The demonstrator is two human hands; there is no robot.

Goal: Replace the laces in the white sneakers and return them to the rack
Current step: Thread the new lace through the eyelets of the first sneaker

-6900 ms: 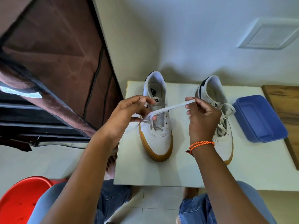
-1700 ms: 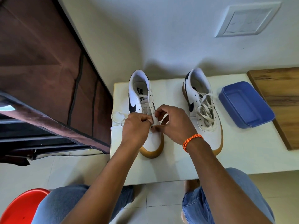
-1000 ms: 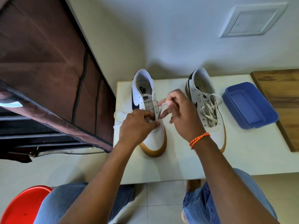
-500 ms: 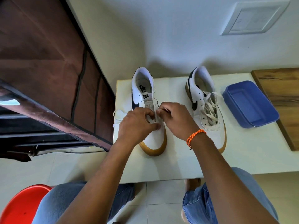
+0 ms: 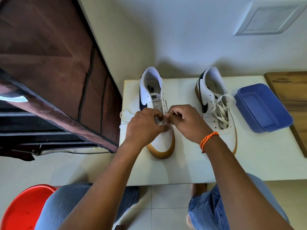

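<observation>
Pale wall behind, with a white wall plate (image 5: 269, 17) high on the right; pale tiled floor below. Against the wall, a small white table (image 5: 249, 163), and beside its right edge a wooden board (image 5: 292, 90). On the table, two white sneakers with tan soles and dark swooshes, toes toward the camera, heels toward the wall, well apart from each other. Left sneaker (image 5: 163, 140) at the table's left side, its upper eyelets bare. Right sneaker (image 5: 214, 97) loosely laced with an off-white lace (image 5: 221, 110), ends slack over the tongue. Just right of it, a blue tub (image 5: 262, 108) lying on the table.

Over the middle of the left sneaker, both hands close together, almost touching. Left hand (image 5: 144, 125) curled, thumb and fingertips pinching a white lace (image 5: 159, 122) at the eyelets. Right hand (image 5: 187, 122) curled too, fingers bent inward toward the same spot and seemingly pinching the lace, though the exact grip is partly hidden; an orange bracelet (image 5: 208, 141) round its wrist. More of the white lace looped off the table's left edge, near the left wrist.

At far left, a shoe rack under a brown fabric cover (image 5: 49, 63), dark shelves visible beneath. At bottom left, a red stool (image 5: 21, 208). Below the arms, knees in blue jeans (image 5: 207, 213).
</observation>
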